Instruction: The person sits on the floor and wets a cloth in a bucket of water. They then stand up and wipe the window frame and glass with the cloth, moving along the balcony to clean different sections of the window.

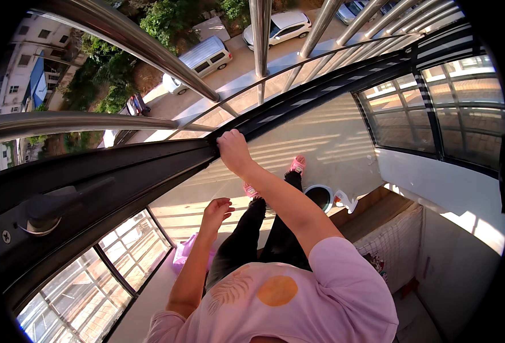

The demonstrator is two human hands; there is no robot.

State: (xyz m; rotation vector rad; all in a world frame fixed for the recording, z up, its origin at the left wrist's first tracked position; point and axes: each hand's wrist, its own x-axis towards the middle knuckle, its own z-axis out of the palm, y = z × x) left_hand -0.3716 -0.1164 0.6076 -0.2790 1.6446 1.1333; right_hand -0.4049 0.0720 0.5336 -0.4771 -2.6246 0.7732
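Black window frame [121, 163], one long bar with one dark handle [47, 208] near its left end, slants across the view in front of the person, from the lower left towards the upper middle. One right hand [233, 151] is closed over its edge, well along from the handle, with fingers curled tight; whether the palm hides anything else, I cannot tell. One left hand [215, 216] hangs in the air below it, fingers loosely bent and apart, with nothing visible in it.

Beneath the hands are two pink shoes [298, 165], one partly covered by a trouser leg. One bucket [319, 186] stands just right of the feet, with one white-and-orange item [347, 202] beside it, its kind unclear. One purple bag-like bundle [183, 255] lies left of the legs.

Outside, past several steel bars [260, 40], are one silver van [198, 64] and one white car [281, 27]; more vehicles show only in part.
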